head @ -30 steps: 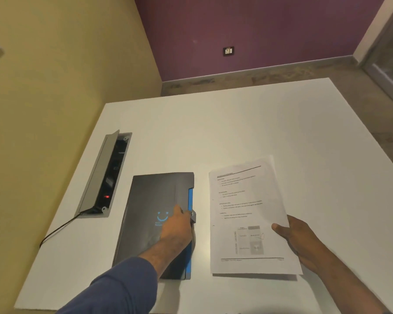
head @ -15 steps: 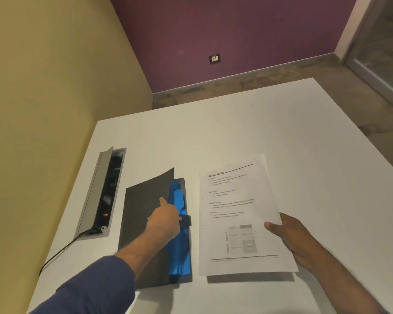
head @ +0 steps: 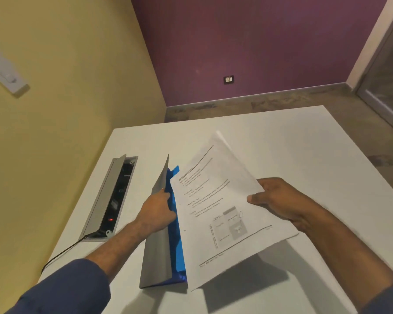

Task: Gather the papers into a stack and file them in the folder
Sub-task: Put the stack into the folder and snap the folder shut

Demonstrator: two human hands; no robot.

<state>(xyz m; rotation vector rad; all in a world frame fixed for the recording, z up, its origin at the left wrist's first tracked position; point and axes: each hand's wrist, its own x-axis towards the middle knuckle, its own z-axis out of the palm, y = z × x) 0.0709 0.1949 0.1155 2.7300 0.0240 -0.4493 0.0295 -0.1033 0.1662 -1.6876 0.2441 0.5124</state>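
White papers (head: pixel 225 207), pinched in the right hand (head: pixel 279 200) above the table (head: pixel 304 141), are best slid squarely under the folder (head: pixel 166 234) cover gripped upright by the left hand (head: pixel 157 211).

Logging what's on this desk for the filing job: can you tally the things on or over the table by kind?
Folder, cover held up by the left hand: 1
Stack of printed papers, held by the right hand: 1
Table power box, lid open: 1
Black cable: 1
Total: 4
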